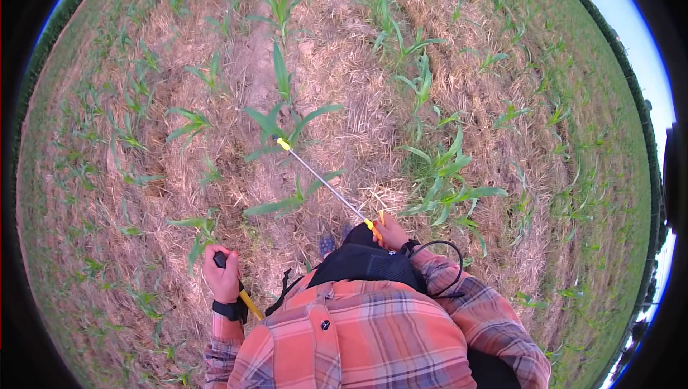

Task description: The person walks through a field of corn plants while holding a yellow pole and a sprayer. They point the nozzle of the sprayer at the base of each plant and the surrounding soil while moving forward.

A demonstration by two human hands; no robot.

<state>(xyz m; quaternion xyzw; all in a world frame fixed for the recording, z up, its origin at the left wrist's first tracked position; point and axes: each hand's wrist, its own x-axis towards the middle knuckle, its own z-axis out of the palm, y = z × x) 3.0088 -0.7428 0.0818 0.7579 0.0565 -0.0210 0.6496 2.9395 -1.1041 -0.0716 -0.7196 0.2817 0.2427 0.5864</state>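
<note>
My right hand (390, 234) is closed around the orange and yellow handle of a spray wand (326, 183). The wand's thin metal tube points forward and left, and its yellow nozzle end (284, 144) is over a green corn plant (294, 130). A black hose (459, 263) loops beside my right forearm. At the lower left, my left hand (223, 274) is wrapped round the black grip of a yellow lever (251, 305). Both wrists have black bands.
Rows of young corn plants (451, 163) run ahead and to both sides over soil covered with dry straw (358, 95). One shoe (327, 246) shows below me, near the black bag (362, 263) at my front. A dark tree line borders the field.
</note>
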